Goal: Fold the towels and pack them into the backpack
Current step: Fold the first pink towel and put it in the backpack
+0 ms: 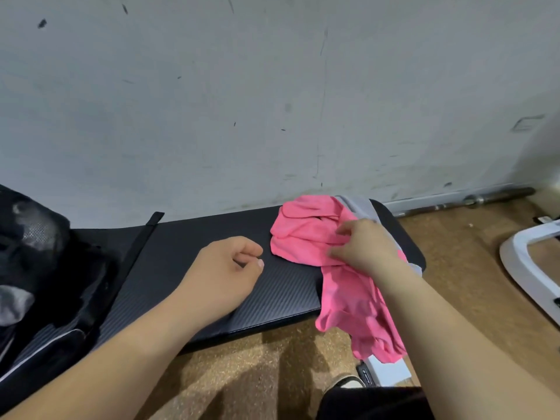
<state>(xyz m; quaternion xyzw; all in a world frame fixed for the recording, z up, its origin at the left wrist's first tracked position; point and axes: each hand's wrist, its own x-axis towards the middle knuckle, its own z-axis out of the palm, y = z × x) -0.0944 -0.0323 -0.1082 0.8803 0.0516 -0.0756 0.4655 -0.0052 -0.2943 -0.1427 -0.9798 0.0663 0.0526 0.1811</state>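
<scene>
Pinching a bunch of the crumpled bright pink towel [303, 237] with the right hand [368, 247], curling the fingers into its soft, slightly fuzzy folds near the far right end of the flat black tabletop [285, 295]. Holding nothing in the left hand [224, 268], lowering no grip on anything, just hanging low over the middle of the tabletop with fingers loosely curling and thumb tip lying close to the forefinger; not possible to tell whether actually touching the surface. Lying unfolded, that pink towel, partly heaping on the tabletop and partly spilling over the near right edge in loose rumpled drapes toward the speckled brown cork-like floor [257, 374]. Peeking out from beneath it at the far right corner, a pale grey towel [357, 204] of smoother cloth. Showing a fine diagonal weave pattern across the tabletop, with a thick edge and rounded corners. Sitting at the left end, a black fabric backpack [39, 253] with mesh panels and pale piping, trailing a flat black webbing strap [148, 231] across the tabletop toward the scuffed off-white wall [272, 101], and showing a bit of grey cloth [15, 301] in it. Lying along the foot of the wall at the right, a dull metal bar [485, 197].
</scene>
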